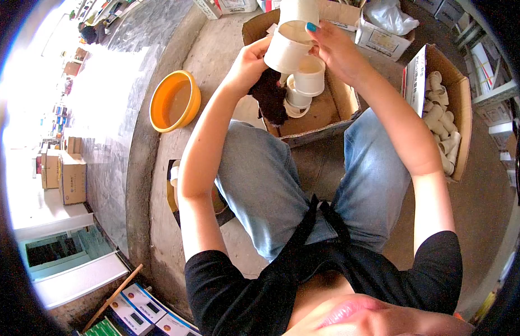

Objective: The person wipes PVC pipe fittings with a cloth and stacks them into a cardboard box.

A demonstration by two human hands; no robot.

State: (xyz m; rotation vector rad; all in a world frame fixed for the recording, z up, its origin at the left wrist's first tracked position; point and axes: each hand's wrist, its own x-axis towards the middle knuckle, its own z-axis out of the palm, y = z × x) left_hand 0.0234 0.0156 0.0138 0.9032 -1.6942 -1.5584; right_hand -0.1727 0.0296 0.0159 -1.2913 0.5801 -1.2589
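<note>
Above concrete floor (215, 47) and a cardboard box (324, 133), a white fitting (286, 54) was finger-gripped by the left hand (247, 65) and right hand (337, 51).

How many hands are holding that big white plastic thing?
2: the left hand is at the left side of the white plastic piece, the right hand at its right. Some fingers are hidden.

No text legible. Print marks present, all too small or blurred to read: tall brown carton (73, 178) at left, white-and-blue boxes (125, 315) at lower left, white-sided open carton (415, 78) at right, white carton (376, 42) at upper right.
</note>
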